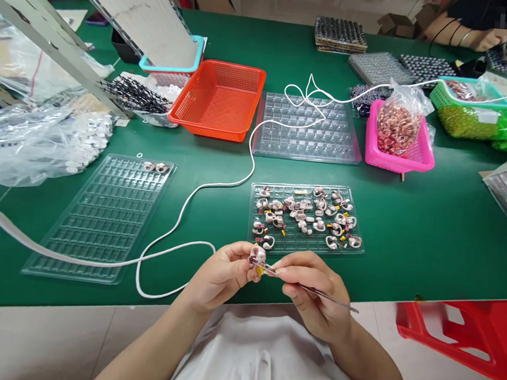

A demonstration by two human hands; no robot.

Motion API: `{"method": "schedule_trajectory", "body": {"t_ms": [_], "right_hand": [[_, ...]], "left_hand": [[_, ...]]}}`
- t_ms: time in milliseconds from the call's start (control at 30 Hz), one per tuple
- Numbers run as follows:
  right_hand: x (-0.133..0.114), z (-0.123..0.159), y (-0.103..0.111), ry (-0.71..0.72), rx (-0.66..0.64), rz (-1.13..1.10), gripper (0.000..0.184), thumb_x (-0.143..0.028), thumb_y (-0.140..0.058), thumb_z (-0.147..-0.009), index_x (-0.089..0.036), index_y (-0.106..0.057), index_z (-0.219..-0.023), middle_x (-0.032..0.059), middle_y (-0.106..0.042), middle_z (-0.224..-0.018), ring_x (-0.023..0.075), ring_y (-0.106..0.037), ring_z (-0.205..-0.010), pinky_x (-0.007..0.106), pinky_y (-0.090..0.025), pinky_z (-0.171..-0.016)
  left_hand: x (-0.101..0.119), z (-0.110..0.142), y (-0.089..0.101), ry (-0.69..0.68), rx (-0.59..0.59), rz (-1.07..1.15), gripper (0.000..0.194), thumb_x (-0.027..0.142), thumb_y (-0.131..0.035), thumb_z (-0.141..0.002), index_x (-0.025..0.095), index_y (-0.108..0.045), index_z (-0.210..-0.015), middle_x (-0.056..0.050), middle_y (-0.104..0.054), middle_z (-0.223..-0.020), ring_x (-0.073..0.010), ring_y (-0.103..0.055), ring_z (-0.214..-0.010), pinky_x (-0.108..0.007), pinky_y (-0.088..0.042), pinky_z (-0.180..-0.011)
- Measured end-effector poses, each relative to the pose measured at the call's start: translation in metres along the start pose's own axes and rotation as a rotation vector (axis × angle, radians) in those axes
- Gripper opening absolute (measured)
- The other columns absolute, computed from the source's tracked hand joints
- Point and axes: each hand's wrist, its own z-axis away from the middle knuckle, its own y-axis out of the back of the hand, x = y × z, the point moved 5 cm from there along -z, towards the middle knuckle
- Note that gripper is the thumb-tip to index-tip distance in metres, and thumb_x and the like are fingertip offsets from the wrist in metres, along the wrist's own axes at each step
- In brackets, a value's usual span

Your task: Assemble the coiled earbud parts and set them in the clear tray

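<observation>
My left hand [224, 275] pinches a small pale coil part [257, 254] near the table's front edge. My right hand [311, 289] grips thin metal tweezers [316, 291], their tips touching the underside of that part. Just beyond my hands lies a clear compartment tray [353, 249] strewn with several similar coil parts [304, 214]. To the left sits a second clear tray [104, 220], holding two parts [156, 167] at its far edge.
A white cable [183, 208] loops across the green table. Farther back stand an orange basket [218, 101], another clear tray [307, 130], and a pink basket [399, 157] with bagged copper coils. Plastic bags lie left. Another person's hands [502, 45] work far right. A red stool [464, 338] stands right.
</observation>
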Motion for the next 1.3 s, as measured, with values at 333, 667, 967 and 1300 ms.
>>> {"method": "schedule_trajectory", "body": {"t_ms": [333,667,967,1300], "right_hand": [[0.018,0.001,0.001,-0.095,0.066,-0.14,0.034,-0.014,-0.06,-0.095,-0.031,-0.066,-0.124,0.0062,-0.073,-0.104,0.0226,-0.069,-0.1,0.04,-0.062,-0.082],[0.024,-0.002,0.002,-0.122,0.064,-0.172,0.029,-0.017,-0.059,-0.096,-0.031,-0.069,-0.12,0.0063,-0.075,-0.1,0.0231,-0.068,-0.099,0.042,-0.062,-0.083],[0.034,-0.01,0.002,-0.245,0.05,-0.339,0.02,-0.024,-0.056,-0.1,-0.025,-0.074,-0.109,0.007,-0.073,-0.092,0.0214,-0.069,-0.091,0.037,-0.063,-0.074],[0.046,-0.004,-0.004,-0.31,0.083,-0.572,0.019,-0.025,-0.058,-0.099,-0.024,-0.074,-0.108,0.0067,-0.068,-0.094,0.0194,-0.071,-0.086,0.034,-0.065,-0.069]], "left_hand": [[0.001,-0.001,0.002,-0.012,-0.002,-0.014,0.031,0.033,-0.095,-0.062,0.015,-0.08,-0.084,-0.003,-0.069,-0.071,-0.0122,-0.062,-0.064,-0.023,-0.051,-0.064],[0.005,0.0,0.002,-0.007,0.021,-0.07,0.032,0.033,-0.096,-0.06,0.013,-0.08,-0.079,-0.004,-0.07,-0.07,-0.0134,-0.061,-0.062,-0.025,-0.048,-0.061],[0.01,0.001,0.002,-0.007,0.016,-0.171,0.03,0.035,-0.095,-0.06,0.013,-0.082,-0.077,-0.005,-0.07,-0.067,-0.0124,-0.059,-0.06,-0.023,-0.044,-0.058],[0.005,0.0,0.003,0.016,0.005,-0.126,0.034,0.037,-0.095,-0.06,0.012,-0.082,-0.079,-0.006,-0.071,-0.07,-0.0122,-0.06,-0.059,-0.023,-0.045,-0.057]]}}
